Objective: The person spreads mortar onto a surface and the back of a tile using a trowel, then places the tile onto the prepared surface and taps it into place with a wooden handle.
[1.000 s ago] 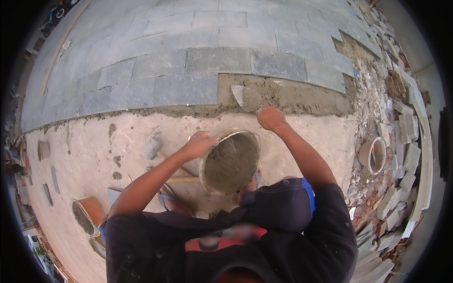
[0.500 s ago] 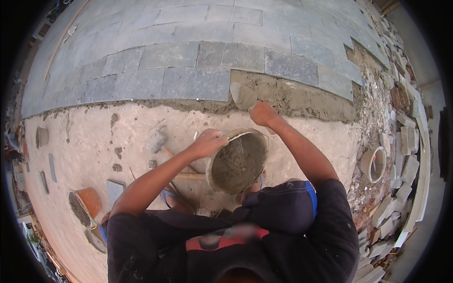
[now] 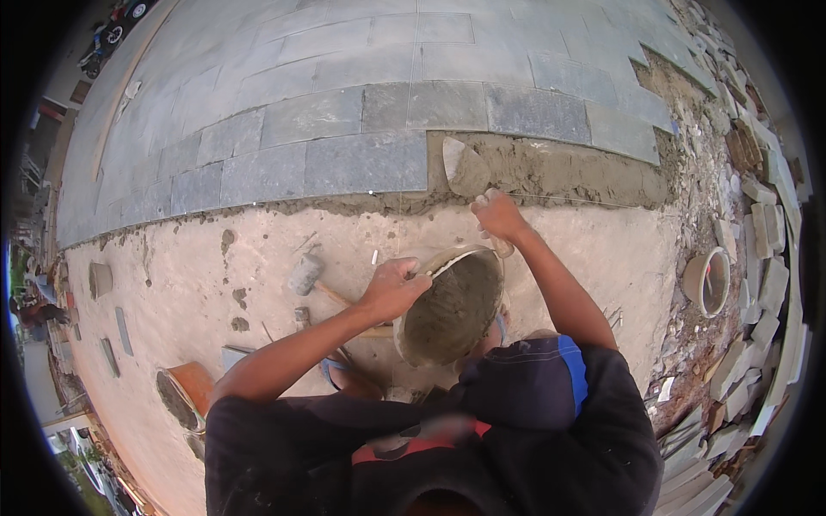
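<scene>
With left hand [image 3: 396, 289] gripping the round, pale-rimmed mortar bucket [image 3: 453, 261], right hand [image 3: 501, 216] closed (seemingly, from above) on the pointed grey metal trowel [image 3: 465, 167], spread the wet grey mortar strip [image 3: 568, 172] beneath evenly.

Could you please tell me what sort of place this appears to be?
Most likely a paving site, probably outdoors: rows of grey slabs, a strip of mortar-like mix along their edge, and a trowel in the right hand.
</scene>
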Motion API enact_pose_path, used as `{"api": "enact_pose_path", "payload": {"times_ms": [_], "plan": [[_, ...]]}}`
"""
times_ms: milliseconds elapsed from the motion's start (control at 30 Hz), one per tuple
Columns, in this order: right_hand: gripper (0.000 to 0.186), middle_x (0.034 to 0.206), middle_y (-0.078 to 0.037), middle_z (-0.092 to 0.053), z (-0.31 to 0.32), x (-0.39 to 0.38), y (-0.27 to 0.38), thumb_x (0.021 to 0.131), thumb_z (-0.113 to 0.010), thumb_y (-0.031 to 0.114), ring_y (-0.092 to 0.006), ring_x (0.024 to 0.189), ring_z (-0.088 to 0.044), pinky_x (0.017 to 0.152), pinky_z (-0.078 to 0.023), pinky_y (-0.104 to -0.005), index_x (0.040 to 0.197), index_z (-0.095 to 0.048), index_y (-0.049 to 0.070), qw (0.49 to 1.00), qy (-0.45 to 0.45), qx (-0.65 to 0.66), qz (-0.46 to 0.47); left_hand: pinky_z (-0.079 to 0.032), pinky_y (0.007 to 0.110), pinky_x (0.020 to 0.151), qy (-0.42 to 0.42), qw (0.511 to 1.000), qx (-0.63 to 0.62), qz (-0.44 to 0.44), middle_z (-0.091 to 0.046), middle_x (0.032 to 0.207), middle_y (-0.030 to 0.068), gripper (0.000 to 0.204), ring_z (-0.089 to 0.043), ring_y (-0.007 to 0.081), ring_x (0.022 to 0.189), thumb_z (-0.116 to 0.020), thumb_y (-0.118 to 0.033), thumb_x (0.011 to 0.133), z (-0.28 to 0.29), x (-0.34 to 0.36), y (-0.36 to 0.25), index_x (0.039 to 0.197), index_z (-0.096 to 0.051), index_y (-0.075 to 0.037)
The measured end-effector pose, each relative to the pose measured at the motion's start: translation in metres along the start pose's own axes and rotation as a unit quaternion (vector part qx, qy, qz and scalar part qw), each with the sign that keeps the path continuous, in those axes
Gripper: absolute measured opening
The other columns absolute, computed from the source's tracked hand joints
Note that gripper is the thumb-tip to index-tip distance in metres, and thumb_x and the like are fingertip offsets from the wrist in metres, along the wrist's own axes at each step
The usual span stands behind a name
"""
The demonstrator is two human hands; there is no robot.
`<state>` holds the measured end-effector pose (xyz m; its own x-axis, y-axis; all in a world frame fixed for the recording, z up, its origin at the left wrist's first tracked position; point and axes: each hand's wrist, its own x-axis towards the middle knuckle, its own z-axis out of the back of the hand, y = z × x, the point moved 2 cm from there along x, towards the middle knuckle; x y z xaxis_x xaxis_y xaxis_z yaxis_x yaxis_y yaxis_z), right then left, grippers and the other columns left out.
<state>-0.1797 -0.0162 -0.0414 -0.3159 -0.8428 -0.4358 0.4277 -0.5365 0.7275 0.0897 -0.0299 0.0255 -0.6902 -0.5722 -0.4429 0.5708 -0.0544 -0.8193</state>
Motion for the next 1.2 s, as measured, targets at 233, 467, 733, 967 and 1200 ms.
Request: {"api": "enact_pose_path", "payload": {"times_ms": [233,467,733,967,1200], "plan": [[0.046,0.106,-0.033,-0.061,-0.012,0.008,-0.003,0.090,-0.058,0.029,-0.0431,0.105,-0.061,0.092,-0.049,-0.0473,0.104,-0.058,-0.015,0.998,-0.039,-0.029,0.050,-0.037,0.027,0.054,-0.048,0.997,-0.047,0.045,-0.051,0.067,-0.0038,0.019,-0.042,0.0044,0.062,-0.059,-0.016,0.088,0.063,-0.055,-0.045,0.075,-0.058,-0.002],[0.044,0.114,-0.036,-0.058,-0.056,0.019,0.007,0.092,-0.050,0.025,-0.0459,0.108,-0.060,0.094,-0.048,-0.0488,0.108,-0.059,-0.015,0.975,-0.016,-0.187,0.118,-0.034,0.023,0.052,-0.185,0.964,-0.183,0.057,-0.052,0.066,-0.0057,0.020,-0.042,0.0022,0.058,-0.058,-0.011,0.090,0.111,-0.117,-0.049,0.070,-0.053,-0.008],[0.042,0.118,-0.034,-0.059,-0.021,0.042,-0.032,0.094,-0.049,0.026,-0.0457,0.109,-0.061,0.095,-0.049,-0.0480,0.106,-0.062,-0.012,0.976,-0.073,-0.204,0.013,-0.032,0.023,0.055,-0.278,0.929,-0.244,0.031,-0.048,0.066,-0.0060,0.022,-0.040,0.0035,0.059,-0.055,-0.010,0.089,0.136,-0.145,-0.015,0.069,-0.050,-0.012],[0.042,0.108,-0.031,-0.065,0.038,0.006,-0.010,0.093,-0.050,0.028,-0.0437,0.105,-0.063,0.094,-0.048,-0.0478,0.102,-0.067,-0.010,0.977,0.009,-0.213,0.005,-0.033,0.023,0.056,-0.303,0.915,-0.262,0.048,-0.047,0.066,-0.0047,0.018,-0.041,0.0054,0.060,-0.055,-0.012,0.087,0.150,-0.157,-0.004,0.069,-0.051,-0.011],[0.045,0.106,-0.029,-0.066,0.027,0.026,-0.010,0.093,-0.049,0.033,-0.0459,0.104,-0.062,0.093,-0.048,-0.0495,0.095,-0.071,-0.006,0.962,-0.056,-0.255,0.076,-0.033,0.024,0.051,-0.300,0.919,-0.246,0.069,-0.047,0.064,-0.0046,0.018,-0.041,0.0060,0.055,-0.056,-0.014,0.086,0.146,-0.151,0.008,0.068,-0.052,-0.012]]}}
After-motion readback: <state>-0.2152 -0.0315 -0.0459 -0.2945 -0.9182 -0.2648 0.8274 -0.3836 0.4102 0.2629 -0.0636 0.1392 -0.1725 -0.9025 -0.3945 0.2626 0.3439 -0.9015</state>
